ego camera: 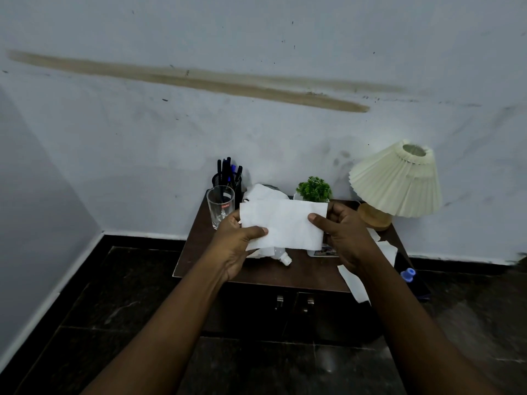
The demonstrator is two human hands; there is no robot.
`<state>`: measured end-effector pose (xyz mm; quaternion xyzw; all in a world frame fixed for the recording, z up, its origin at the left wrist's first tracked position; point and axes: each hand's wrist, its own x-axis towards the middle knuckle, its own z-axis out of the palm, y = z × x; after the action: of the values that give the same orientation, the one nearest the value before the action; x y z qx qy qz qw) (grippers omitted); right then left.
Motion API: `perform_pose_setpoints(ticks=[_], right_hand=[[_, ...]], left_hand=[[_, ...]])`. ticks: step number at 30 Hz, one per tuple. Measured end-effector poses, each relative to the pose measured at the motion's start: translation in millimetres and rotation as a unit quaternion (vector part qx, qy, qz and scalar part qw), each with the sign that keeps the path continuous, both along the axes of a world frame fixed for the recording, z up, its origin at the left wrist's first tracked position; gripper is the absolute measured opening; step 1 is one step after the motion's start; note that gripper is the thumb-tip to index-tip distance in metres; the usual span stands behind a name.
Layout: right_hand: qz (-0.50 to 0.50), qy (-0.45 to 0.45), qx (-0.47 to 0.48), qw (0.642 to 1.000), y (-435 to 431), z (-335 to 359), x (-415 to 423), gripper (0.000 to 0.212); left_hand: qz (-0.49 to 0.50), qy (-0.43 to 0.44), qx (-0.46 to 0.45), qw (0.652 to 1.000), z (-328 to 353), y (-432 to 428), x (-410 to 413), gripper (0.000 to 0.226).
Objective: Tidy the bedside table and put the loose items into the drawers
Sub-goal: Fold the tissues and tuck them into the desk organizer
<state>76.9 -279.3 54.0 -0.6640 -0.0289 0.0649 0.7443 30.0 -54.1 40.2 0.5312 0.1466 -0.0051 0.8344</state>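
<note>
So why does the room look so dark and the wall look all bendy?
Head view: the light is dim and bluish, so the dark floor and bedside table lose detail, while the white tissue stands out; the wide-angle lens bows the skirting line and stretches both arms; the picture's edges look soft.

Both hands (236, 240) (345, 229) hold a white tissue (285, 223) above the bedside table (199, 252).
</note>
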Motion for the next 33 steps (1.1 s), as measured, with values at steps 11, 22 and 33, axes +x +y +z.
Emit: perform_pose_setpoints(ticks=[11,22,33], right_hand=[[0.028,-0.245,-0.314,0.917,51.8,2.0,-36.3,0.03],[-0.119,0.118,0.275,0.946,35.1,13.8,-12.5,0.017],[-0.149,0.163,0.318,0.922,10.4,8.1,2.9,0.034]], left_hand=[[-0.043,0.037,-0.23,0.972,12.8,-19.9,-3.4,0.028],[-0.005,0.038,-0.226,0.973,20.1,1.9,-3.7,0.035],[0.044,0.016,-0.271,0.962,18.6,25.8,-0.9,0.042]])
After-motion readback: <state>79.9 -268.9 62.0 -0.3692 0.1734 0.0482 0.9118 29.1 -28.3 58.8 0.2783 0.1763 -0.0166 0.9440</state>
